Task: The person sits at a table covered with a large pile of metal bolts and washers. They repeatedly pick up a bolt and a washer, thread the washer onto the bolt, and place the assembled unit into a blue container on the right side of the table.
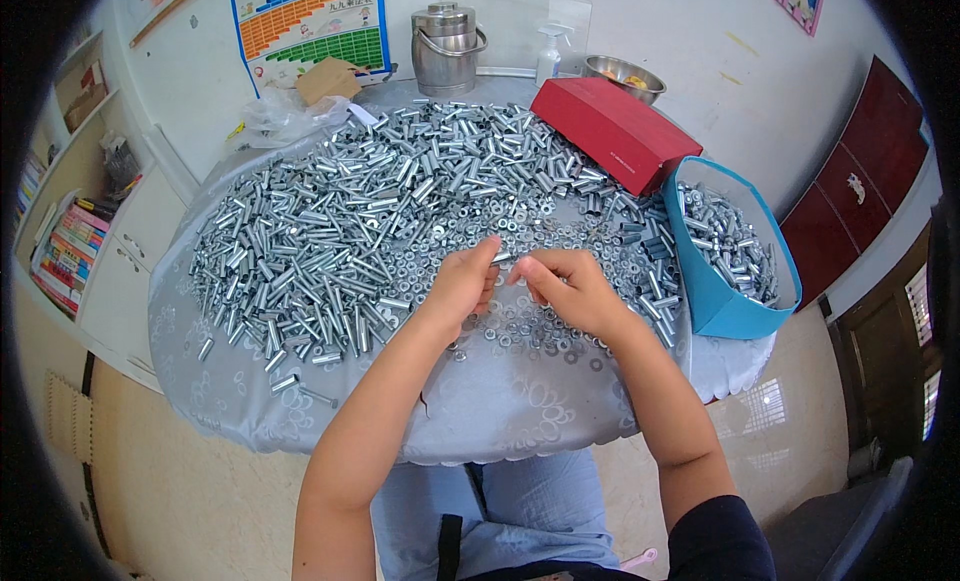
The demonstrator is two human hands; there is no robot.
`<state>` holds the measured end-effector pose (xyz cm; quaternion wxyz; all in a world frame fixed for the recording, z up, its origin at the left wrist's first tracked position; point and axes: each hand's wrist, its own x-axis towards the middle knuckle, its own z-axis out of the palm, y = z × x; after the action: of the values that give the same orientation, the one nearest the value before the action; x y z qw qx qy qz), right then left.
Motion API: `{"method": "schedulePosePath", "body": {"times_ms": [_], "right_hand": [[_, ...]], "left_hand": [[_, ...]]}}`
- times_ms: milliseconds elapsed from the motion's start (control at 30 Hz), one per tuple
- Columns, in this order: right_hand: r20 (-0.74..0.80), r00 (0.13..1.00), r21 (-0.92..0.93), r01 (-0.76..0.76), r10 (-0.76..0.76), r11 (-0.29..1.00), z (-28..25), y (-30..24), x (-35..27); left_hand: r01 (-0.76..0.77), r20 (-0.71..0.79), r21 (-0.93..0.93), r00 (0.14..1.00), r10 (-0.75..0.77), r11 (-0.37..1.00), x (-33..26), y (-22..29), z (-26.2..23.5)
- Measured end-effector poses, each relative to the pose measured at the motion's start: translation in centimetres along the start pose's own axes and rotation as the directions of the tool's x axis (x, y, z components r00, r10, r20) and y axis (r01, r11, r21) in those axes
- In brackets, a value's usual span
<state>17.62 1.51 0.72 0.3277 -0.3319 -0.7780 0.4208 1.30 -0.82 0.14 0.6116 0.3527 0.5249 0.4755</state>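
A big heap of silver metal sleeves and bolts covers a round table with a grey cloth. Loose washers lie in front of the heap. My left hand and my right hand meet above the washers, fingertips together on one small silver metal piece. Which hand carries the piece I cannot tell exactly; both pinch it. A blue bag at the right holds more silver metal parts.
A red box lies at the back right, behind it a steel bowl, a spray bottle and a steel lidded pot. A brown carton and clear plastic bag sit at back left. Shelves with books stand left.
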Motion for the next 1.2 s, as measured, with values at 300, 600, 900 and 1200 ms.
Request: {"method": "schedulePosePath", "body": {"times_ms": [300,600,900,1200], "right_hand": [[-0.125,0.992,0.260,0.014,0.020,0.966,0.27,0.00,0.38],[-0.193,0.947,-0.243,0.207,-0.257,0.948,-0.01,0.08,0.49],[-0.108,0.993,-0.128,-0.066,0.052,0.990,-0.19,0.10,0.46],[-0.124,0.992,-0.148,-0.044,0.025,0.988,0.32,-0.25,0.19]], "left_hand": [[0.000,0.041,0.002,0.999,0.000,1.000,0.22,-0.16,-0.13],[0.018,0.043,0.003,0.999,-0.018,1.000,0.31,-0.22,-0.30],[-0.006,0.050,0.076,0.999,0.003,0.997,0.33,-0.50,-0.09],[-0.025,0.057,0.076,0.998,0.021,0.997,0.27,-0.50,-0.02]]}}
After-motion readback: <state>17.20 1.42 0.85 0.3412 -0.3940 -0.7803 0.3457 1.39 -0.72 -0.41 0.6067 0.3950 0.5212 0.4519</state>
